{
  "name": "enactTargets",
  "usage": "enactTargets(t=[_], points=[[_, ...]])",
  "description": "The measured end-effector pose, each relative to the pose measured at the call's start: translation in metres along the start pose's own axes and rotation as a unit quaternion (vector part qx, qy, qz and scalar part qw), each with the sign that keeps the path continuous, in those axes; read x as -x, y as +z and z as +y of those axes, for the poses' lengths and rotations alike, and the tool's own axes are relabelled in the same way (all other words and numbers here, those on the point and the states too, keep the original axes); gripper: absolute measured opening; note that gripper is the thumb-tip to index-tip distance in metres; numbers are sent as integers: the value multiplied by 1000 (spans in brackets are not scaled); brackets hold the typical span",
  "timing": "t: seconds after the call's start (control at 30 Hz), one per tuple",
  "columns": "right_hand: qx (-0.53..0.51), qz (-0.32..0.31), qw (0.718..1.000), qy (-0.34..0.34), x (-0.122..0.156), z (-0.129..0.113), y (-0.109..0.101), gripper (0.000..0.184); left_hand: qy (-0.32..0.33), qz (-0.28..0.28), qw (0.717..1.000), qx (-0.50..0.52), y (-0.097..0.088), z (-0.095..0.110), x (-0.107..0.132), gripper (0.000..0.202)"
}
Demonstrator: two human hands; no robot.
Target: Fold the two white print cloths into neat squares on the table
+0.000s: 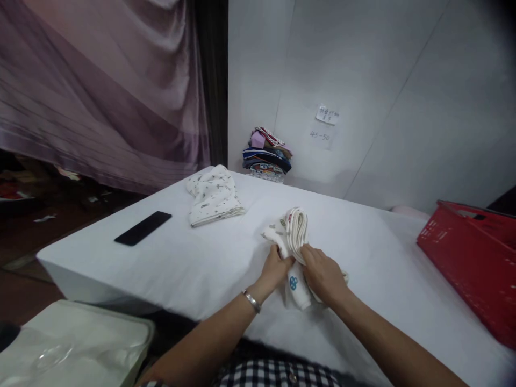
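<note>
Both my hands are on a white garment (pixel 297 287) near the front of the table, its soft fabric printed with small coloured figures, one of them blue. Part of it is folded into a thick, layered bundle that stands up from the tabletop. My left hand (pixel 276 269), with a silver bracelet on the wrist, pinches the fabric at the left of the fold. The fingers of my right hand (pixel 324 274) close around the folded layers from the right. Some of the cloth is hidden beneath the right hand. Farther back on the left lies another folded white printed cloth (pixel 215 196).
A black phone-like slab (pixel 143 228) lies on the white table (pixel 169 274), left of the hands. A red plastic basket (pixel 467 263) stands at the right edge. Folded clothes (pixel 266 156) are stacked against the wall. A pale lidded bin (pixel 84 338) sits at lower left.
</note>
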State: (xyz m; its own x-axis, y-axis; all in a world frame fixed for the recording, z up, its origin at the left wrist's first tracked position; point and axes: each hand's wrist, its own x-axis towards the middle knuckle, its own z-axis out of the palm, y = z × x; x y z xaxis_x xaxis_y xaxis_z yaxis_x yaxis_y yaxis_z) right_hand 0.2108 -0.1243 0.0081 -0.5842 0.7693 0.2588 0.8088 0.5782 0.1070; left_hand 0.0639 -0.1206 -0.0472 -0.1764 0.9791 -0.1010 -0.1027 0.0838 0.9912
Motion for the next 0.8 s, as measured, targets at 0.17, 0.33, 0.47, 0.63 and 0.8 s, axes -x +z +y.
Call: enactTargets(t=[0.17,0.33,0.47,0.63,0.8], points=[[10,14,999,-29,6,-15,-2,45,7,26,999,23,-2,0,9,37],[-35,5,999,-30,15,-28,-6,72,-32,10,999,22,-4,10,21,32],[-40,-13,999,-5,21,-28,-3,93,-66,-35,995,73,0,20,32,28],[4,-25,1000,18,29,-21,0,74,-76,-85,990,79,7,23,38,27],[33,-17,999,17,36,-28,1,61,-131,-133,977,100,0,17,41,31]])
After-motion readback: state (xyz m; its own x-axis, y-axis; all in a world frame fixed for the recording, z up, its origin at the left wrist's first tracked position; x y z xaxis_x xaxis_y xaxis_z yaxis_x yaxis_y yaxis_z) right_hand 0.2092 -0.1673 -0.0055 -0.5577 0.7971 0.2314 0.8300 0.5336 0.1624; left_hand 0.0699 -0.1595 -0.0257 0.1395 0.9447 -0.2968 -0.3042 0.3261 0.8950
